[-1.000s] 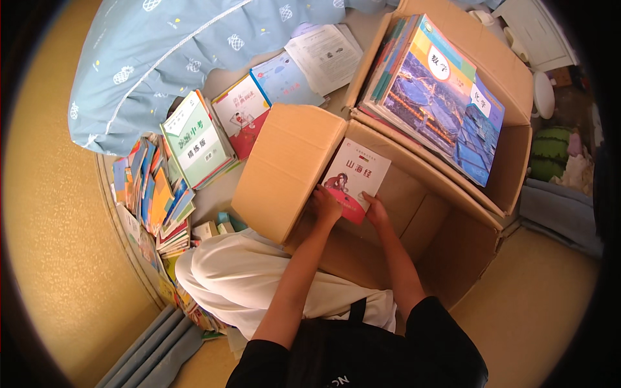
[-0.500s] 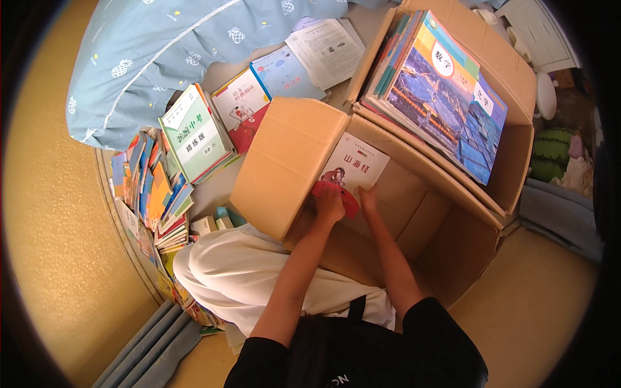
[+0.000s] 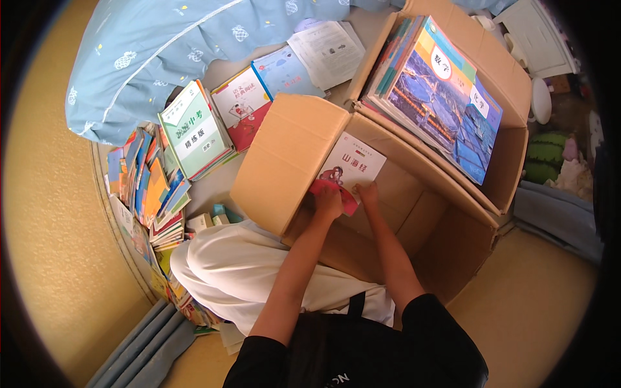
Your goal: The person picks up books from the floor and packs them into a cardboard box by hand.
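A thin white book with a red lower part [image 3: 356, 155] lies tilted in the upper left corner of a cardboard box [image 3: 288, 155], cover up. My left hand [image 3: 329, 202] is closed on its red lower edge, fingers partly hidden. On the book's lower right corner, my right hand [image 3: 367, 193] is closed too. Below both hands, the box's bare inner wall and bottom show. Behind it stands a second cardboard box [image 3: 517, 155], packed with colourful textbooks [image 3: 430, 97].
Left of the boxes lie a stack of green-and-white books [image 3: 197, 132], a red-and-white book [image 3: 240, 107], a blue book [image 3: 284, 68] and printed sheets [image 3: 328, 52]. Many books [image 3: 150, 187] are heaped by the wall. A blue bed cover [image 3: 155, 52] hangs at the back left.
The view has shifted slightly. Both hands keep their hold on the white-and-red book, which stays in nearly the same place in the box.
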Demonstrator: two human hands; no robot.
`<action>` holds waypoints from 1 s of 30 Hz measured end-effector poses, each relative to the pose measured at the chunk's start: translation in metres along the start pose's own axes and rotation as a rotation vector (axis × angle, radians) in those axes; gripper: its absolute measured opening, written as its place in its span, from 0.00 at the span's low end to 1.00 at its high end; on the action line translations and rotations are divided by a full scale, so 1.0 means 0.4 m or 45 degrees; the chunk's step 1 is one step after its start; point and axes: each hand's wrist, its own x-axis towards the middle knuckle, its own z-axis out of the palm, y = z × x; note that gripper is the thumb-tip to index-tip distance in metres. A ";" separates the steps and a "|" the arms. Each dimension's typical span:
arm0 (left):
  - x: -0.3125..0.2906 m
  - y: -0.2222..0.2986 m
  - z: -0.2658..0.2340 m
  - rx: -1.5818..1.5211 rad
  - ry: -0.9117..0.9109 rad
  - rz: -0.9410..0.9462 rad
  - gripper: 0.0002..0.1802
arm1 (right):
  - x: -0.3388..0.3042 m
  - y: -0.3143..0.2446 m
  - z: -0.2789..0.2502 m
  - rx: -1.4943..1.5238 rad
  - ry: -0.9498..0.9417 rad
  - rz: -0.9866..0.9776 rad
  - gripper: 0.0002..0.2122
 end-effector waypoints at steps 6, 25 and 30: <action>-0.038 -0.103 0.002 -0.062 0.031 -0.027 0.14 | -0.095 -0.206 0.073 0.661 -0.097 0.567 0.17; -0.214 -0.044 -0.114 -0.009 0.131 0.138 0.12 | -0.199 -0.274 0.031 0.131 0.017 0.527 0.24; -0.363 -0.023 -0.152 -0.071 -0.008 0.242 0.14 | -0.372 -0.360 0.048 0.232 -0.058 0.221 0.22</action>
